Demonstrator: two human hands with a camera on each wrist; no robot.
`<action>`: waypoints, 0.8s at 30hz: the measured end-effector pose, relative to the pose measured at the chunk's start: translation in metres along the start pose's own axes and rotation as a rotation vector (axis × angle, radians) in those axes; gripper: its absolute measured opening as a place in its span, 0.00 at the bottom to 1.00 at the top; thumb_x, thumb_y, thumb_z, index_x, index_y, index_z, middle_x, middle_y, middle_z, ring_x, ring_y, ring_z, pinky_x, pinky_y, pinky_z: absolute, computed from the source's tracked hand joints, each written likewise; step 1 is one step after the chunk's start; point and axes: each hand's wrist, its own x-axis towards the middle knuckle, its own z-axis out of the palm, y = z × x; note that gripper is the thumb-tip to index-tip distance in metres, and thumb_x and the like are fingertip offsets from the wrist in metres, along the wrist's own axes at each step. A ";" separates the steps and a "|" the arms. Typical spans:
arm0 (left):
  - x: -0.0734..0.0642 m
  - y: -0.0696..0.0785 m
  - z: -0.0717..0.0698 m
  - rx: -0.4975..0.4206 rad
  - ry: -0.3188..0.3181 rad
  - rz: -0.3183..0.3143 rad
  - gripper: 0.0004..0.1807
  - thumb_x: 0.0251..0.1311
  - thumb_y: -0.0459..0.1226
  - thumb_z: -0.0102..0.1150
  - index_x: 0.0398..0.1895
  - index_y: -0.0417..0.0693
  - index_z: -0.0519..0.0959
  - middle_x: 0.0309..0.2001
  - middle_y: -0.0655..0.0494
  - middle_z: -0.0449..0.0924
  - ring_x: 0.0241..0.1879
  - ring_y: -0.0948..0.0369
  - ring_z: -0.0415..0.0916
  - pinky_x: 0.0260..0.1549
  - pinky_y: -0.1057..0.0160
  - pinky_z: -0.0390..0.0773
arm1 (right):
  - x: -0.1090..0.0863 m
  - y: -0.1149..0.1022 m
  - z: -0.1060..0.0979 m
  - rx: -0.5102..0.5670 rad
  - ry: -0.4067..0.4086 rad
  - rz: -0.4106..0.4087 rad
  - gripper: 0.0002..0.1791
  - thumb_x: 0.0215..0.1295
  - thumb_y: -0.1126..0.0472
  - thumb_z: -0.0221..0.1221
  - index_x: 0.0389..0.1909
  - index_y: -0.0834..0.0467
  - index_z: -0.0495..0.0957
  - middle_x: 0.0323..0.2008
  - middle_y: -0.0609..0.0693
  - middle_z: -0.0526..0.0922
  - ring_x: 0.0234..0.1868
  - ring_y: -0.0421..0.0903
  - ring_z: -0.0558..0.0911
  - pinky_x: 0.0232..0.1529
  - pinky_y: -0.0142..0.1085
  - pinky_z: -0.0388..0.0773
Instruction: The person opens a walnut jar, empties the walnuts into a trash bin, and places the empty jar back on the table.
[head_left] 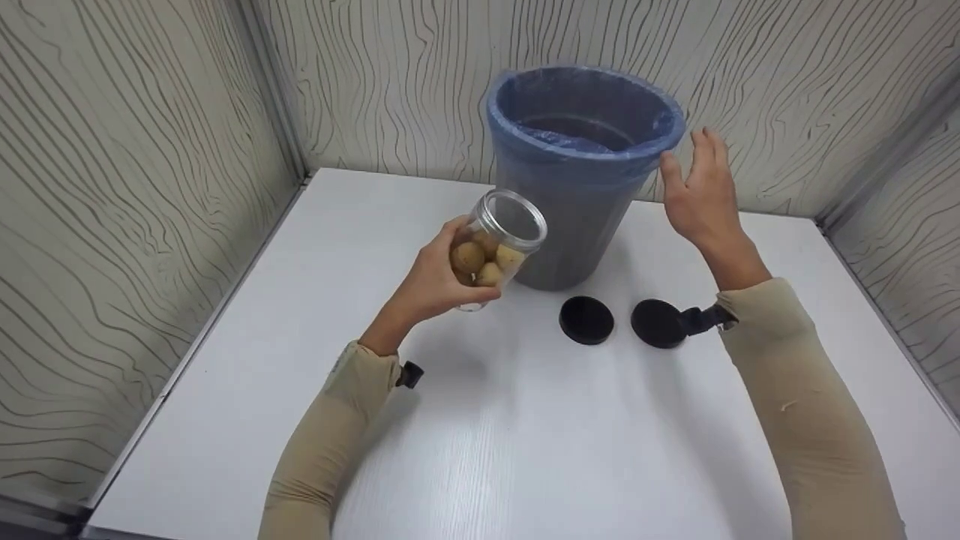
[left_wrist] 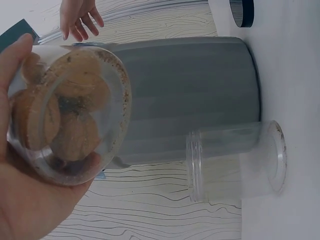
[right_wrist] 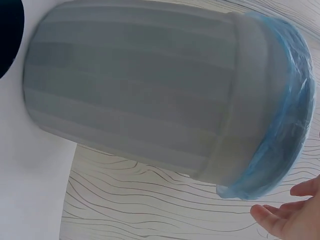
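My left hand (head_left: 433,281) grips a clear jar (left_wrist: 75,172) above the table, its fingers and thumb round the side. Several round brown walnuts (head_left: 469,257) sit inside; the left wrist view shows them through the jar's bottom. A second clear jar (left_wrist: 225,162), with nothing seen in it, stands upright on the table beside the bin; in the head view I cannot clearly tell it from the held jar. Beside the rim of the grey bin (head_left: 562,217), which has a blue liner (right_wrist: 287,110), my right hand (head_left: 703,196) is raised, fingers extended and holding nothing.
Two round black lids, a left one (head_left: 586,320) and a right one (head_left: 658,323), lie on the white table (head_left: 480,450) in front of the bin. Wood-grain patterned walls (head_left: 390,90) close off the back and sides.
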 end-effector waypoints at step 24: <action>0.021 0.014 -0.006 0.017 0.087 0.021 0.55 0.38 0.51 0.76 0.70 0.51 0.54 0.60 0.55 0.69 0.55 0.65 0.68 0.50 0.63 0.73 | 0.043 -0.008 0.011 0.030 -0.125 0.088 0.35 0.75 0.48 0.29 0.72 0.67 0.41 0.73 0.62 0.41 0.73 0.53 0.40 0.70 0.41 0.36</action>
